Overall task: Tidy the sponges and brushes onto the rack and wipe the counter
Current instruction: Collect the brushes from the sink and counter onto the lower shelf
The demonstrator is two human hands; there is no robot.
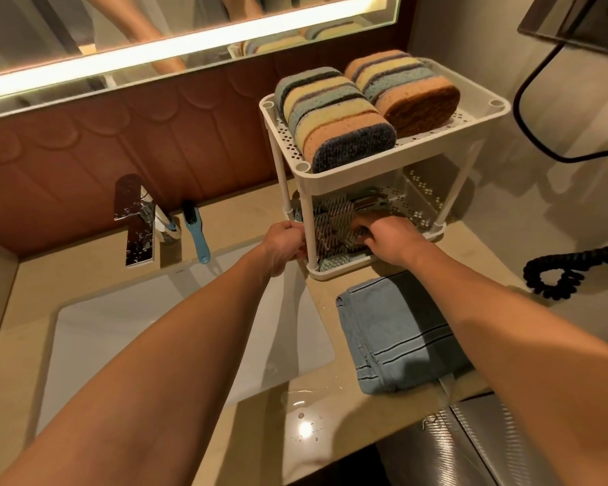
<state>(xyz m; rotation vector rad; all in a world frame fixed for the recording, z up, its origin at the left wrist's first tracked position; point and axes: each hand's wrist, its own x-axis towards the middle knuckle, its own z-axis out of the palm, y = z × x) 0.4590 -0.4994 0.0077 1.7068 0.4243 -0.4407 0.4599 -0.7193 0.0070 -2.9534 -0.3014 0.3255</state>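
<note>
Sponges (334, 117) set on edge in two rows on top shelf of rack (485, 115): judged done. Brush (195, 233) lies on tabletop (246, 219) by tap, not yet racked; long axis wall-to-sink, bristles toward wall. Wiping judged not begun; towel (401, 327) lies folded. Rack post gripped by left hand (283, 245). Right hand (388, 238) inside lower shelf on striped scrubber (330, 219); fingers hidden, grip cannot be told.

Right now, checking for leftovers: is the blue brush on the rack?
No, the blue brush lies on the counter beside the tap.
</note>
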